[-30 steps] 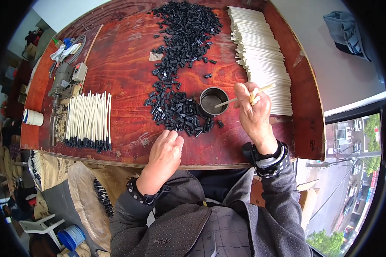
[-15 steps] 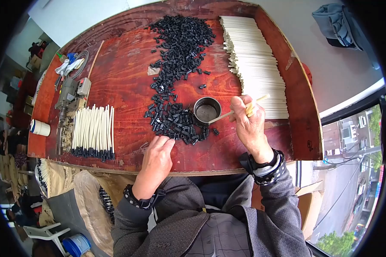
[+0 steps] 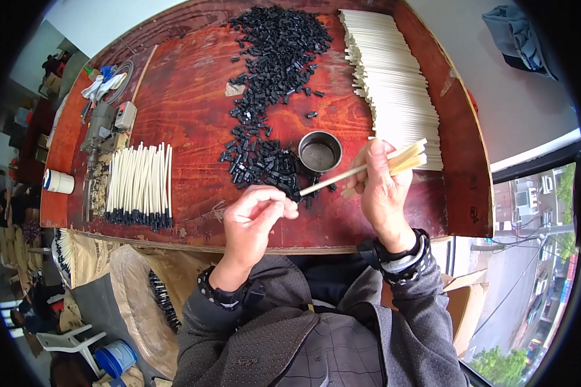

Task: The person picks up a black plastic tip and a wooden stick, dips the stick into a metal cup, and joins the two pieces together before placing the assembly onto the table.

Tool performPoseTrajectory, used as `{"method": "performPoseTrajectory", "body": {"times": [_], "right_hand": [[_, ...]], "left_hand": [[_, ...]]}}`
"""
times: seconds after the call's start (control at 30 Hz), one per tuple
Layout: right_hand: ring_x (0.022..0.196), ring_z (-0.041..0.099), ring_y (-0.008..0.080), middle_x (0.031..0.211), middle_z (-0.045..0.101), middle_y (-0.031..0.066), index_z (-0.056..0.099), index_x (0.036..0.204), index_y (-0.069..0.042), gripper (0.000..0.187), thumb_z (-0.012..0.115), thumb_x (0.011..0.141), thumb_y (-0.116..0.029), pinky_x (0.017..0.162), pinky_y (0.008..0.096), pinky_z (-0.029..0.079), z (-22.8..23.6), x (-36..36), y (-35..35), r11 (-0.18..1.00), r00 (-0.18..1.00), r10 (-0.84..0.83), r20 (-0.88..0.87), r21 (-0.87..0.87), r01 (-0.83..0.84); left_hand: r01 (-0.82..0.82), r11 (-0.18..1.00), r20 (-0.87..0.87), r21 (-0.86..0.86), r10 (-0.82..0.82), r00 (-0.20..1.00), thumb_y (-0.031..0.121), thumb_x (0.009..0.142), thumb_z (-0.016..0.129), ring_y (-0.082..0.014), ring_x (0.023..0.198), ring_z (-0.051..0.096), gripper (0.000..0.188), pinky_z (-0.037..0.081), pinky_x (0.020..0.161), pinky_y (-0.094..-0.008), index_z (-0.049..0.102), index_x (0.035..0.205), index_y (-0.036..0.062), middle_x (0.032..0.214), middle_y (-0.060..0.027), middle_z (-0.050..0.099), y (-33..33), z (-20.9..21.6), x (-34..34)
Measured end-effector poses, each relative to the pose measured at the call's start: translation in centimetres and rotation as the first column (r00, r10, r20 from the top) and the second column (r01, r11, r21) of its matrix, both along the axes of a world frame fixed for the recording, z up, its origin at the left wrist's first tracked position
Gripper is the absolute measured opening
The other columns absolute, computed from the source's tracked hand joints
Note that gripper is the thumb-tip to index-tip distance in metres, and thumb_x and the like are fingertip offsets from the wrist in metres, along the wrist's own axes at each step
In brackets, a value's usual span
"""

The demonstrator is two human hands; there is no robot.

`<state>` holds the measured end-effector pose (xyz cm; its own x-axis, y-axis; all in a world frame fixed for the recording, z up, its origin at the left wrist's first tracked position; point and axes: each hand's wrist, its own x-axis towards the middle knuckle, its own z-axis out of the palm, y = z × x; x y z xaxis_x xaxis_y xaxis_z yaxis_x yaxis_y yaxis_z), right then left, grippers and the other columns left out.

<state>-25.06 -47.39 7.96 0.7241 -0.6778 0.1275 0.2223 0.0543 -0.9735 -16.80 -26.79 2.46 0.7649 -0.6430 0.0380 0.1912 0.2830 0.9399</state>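
My right hand (image 3: 386,187) grips several thin cream-coloured rods (image 3: 410,157). One rod (image 3: 332,180) juts out to the left from its fingers. My left hand (image 3: 255,216) is closed in a pinch close to this rod's free tip; whatever sits between the fingertips is hidden. Small black plastic pieces (image 3: 271,164) lie in a loose pile just beyond the left hand. A round metal cup (image 3: 319,153) stands between that pile and my right hand. At the right, a long stack of the same cream rods (image 3: 394,77) lies side by side.
Rods with black ends (image 3: 139,184) lie in a row at the left. Behind them are a small grey machine (image 3: 101,132), a cloth (image 3: 103,87) and a white roll (image 3: 59,182). A raised wooden rim (image 3: 461,129) borders the red table (image 3: 187,109) on the right.
My left hand has lifted off the table edge by the black pieces and moved right, its fingers now pinched. My right hand's rods have turned, with one rod's tip now near the left hand.
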Motion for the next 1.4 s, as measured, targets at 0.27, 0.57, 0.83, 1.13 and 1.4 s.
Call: {"method": "performPoseTrajectory", "body": {"times": [0.27,0.57,0.83,1.13,1.4], "right_hand": [[0.048,0.052,0.0079,0.060,0.055,0.0011,0.057,0.074,-0.006,0.048,0.055,0.106,-0.041,0.044,0.0217,0.037,-0.9,0.0,-2.0,0.981,0.985,-0.173,0.010,-0.087,0.173],[0.051,0.056,0.0074,0.060,0.058,0.0025,0.060,0.076,-0.005,0.044,0.059,0.105,-0.038,0.045,0.0210,0.039,0.6,0.0,-4.4,0.930,0.962,-0.274,0.004,-0.255,0.266],[0.052,0.057,0.0087,0.063,0.059,0.0021,0.062,0.078,-0.004,0.041,0.061,0.104,-0.035,0.047,0.0225,0.043,0.2,-0.7,-5.3,0.920,0.971,-0.237,-0.035,-0.330,0.213],[0.056,0.058,0.0107,0.067,0.059,0.0023,0.063,0.085,0.001,0.033,0.065,0.103,-0.027,0.049,0.0286,0.043,-0.8,1.7,-4.6,0.749,0.990,-0.135,-0.031,-0.658,0.081],[0.061,0.059,0.0110,0.067,0.058,0.0025,0.065,0.088,0.001,0.027,0.066,0.102,-0.022,0.049,0.0315,0.043,-4.2,4.5,-4.4,0.445,0.983,-0.161,-0.085,-0.895,-0.005]], "left_hand": [[-0.276,0.936,0.832,0.221,-0.033,0.553,-0.011,0.090,0.064,-0.0257,0.084,0.070,0.021,0.056,0.071,-0.0327,0.065,0.111,-0.0071,0.097,-0.0155,0.065,-0.5,-2.0,-2.3],[-0.084,0.943,0.844,0.323,-0.247,0.476,-0.010,0.085,0.060,-0.0343,0.086,0.068,0.029,0.056,0.070,-0.0387,0.066,0.113,-0.0064,0.098,-0.0177,0.062,-6.2,-1.7,-3.5],[-0.184,0.849,0.865,0.495,-0.460,0.201,0.006,0.084,0.059,-0.0283,0.088,0.063,0.023,0.058,0.072,-0.0363,0.067,0.103,-0.0027,0.092,-0.0140,0.058,-12.1,-2.6,-4.8],[-0.187,0.782,0.804,0.595,-0.581,0.128,0.006,0.080,0.061,-0.0285,0.088,0.063,0.010,0.058,0.073,-0.0351,0.065,0.087,-0.0002,0.093,-0.0142,0.059,-9.7,-2.5,-4.6],[-0.059,0.862,0.739,0.504,-0.395,0.546,-0.003,0.085,0.063,-0.0280,0.079,0.066,0.011,0.058,0.070,-0.0356,0.065,0.096,-0.0041,0.088,-0.0171,0.061,-5.6,-1.9,-2.0]]}}
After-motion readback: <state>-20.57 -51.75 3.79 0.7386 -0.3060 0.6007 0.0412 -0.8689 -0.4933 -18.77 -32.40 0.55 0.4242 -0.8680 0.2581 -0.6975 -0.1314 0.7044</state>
